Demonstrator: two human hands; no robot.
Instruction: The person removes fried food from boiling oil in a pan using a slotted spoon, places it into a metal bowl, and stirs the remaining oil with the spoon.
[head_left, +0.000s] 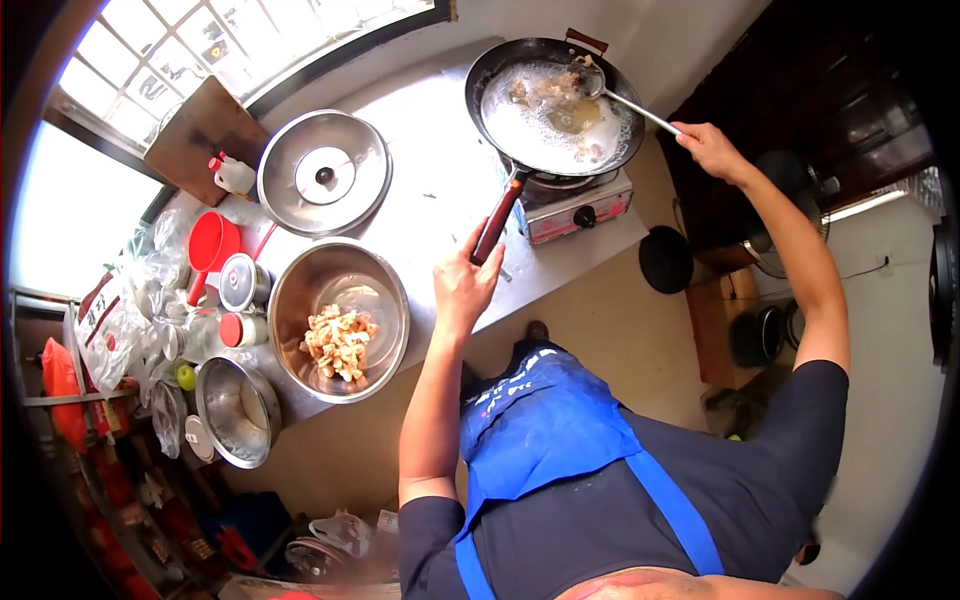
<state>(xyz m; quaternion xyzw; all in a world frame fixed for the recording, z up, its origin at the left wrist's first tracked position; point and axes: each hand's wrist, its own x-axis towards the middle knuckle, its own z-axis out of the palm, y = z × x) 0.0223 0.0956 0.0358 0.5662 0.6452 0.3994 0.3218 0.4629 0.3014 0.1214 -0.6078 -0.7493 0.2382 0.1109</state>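
Observation:
My left hand [467, 285] is closed round the end of the long brown wok handle [492, 232]. The dark wok [475, 92] sits on a portable gas stove [572, 215]. Bubbling, foamy oil fills it, with brownish pieces [575, 75] near the far side. My right hand [714, 152] grips the end of a metal ladle [636, 107]. Its bowl dips into the oil by the wok's far right side, beside some of the pieces. Whether the ladle holds any of them I cannot tell.
Left of the wok, a steel bowl [398, 325] holds golden-brown fried pieces [340, 342]. Around it stand a lidded steel pan [290, 150], a red plastic dipper [213, 240], jars and a smaller steel bowl [268, 405]. A cutting board [205, 135] leans by the window.

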